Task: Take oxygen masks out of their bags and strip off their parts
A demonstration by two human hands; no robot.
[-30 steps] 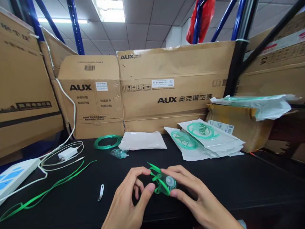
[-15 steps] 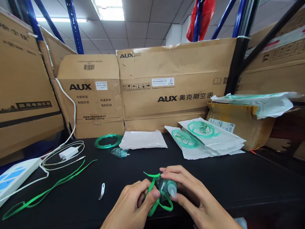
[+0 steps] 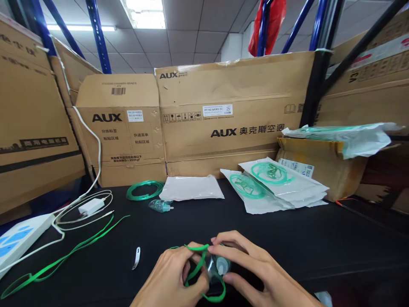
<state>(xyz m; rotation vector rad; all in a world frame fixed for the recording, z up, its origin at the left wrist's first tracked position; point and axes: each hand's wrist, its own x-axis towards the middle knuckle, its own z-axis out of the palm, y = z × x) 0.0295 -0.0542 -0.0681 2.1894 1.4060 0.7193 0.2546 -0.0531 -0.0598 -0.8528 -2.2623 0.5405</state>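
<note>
Green strap (image 3: 200, 259) loops through the fingers of the left hand (image 3: 169, 279), whose thumb and forefinger are pinched together on it at the near edge of the black table (image 3: 319, 238). Touching it from the other side, the right hand (image 3: 258, 273) is curled around a clear mask piece (image 3: 219, 265) with a pale round port, its fingers clamped over the top and underneath, so the piece sits between both hands just above the tabletop with the strap running around it. Left of the hands a small metal strip (image 3: 136, 258) lies flat, and beyond that a loose green band (image 3: 64, 256) trails across the surface towards the left edge. Farther left rest a white box with blue print (image 3: 19, 238) and a white charger (image 3: 91, 206) ringed by its own thin cable. Past the middle of the table lies a coil of green tubing (image 3: 145, 189), with a small clear connector (image 3: 160, 206) just beside it and a flat white bag (image 3: 191, 187) to its right. To the right sits a stack of sealed packets (image 3: 281, 187) showing green tubing through their film, next to a brown carton (image 3: 319, 166) topped by a crumpled plastic bag (image 3: 351, 138). Large cardboard boxes printed AUX (image 3: 223, 111) stand along the back, with blue rack posts (image 3: 96, 34) above them.
</note>
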